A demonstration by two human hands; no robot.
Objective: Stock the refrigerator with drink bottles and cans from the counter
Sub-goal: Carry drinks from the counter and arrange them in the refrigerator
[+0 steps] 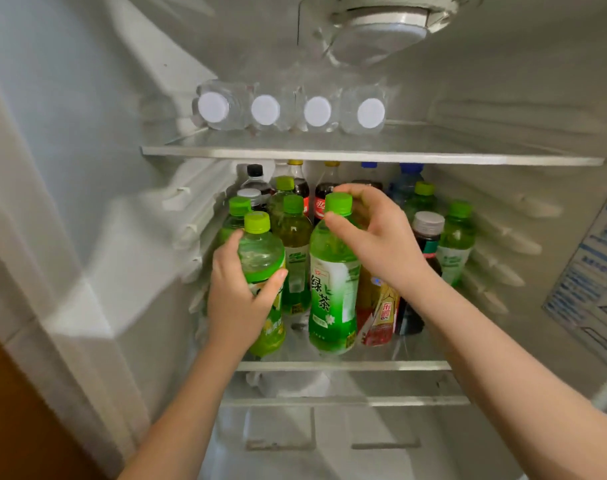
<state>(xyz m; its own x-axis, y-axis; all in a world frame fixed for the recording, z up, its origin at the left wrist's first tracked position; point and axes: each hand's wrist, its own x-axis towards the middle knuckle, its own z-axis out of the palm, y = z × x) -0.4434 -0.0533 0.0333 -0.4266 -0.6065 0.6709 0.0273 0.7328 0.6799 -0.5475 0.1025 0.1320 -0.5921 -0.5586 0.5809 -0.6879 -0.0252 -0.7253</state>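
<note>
Head view: my left hand [238,303] grips a lime bottle [262,249], and my right hand [376,237] pinches the top of a tea bottle [333,292], glass shelf [413,366] beneath.

Home kitchen, likely: open household refrigerator [329,46], white ribbed walls, glass shelves [364,155] crowded with drink bottles [333,289], water bottles [291,110] lying above, paper label [593,278] inside.

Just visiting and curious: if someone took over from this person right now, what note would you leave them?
Left hand grips a yellow-green bottle, front left on the middle shelf.
Right hand pinches the green tea bottle beside it by its cap.
Done: other bottles stand behind; four clear bottles lie on the top shelf.
Left: release both; counter out of view.
</note>
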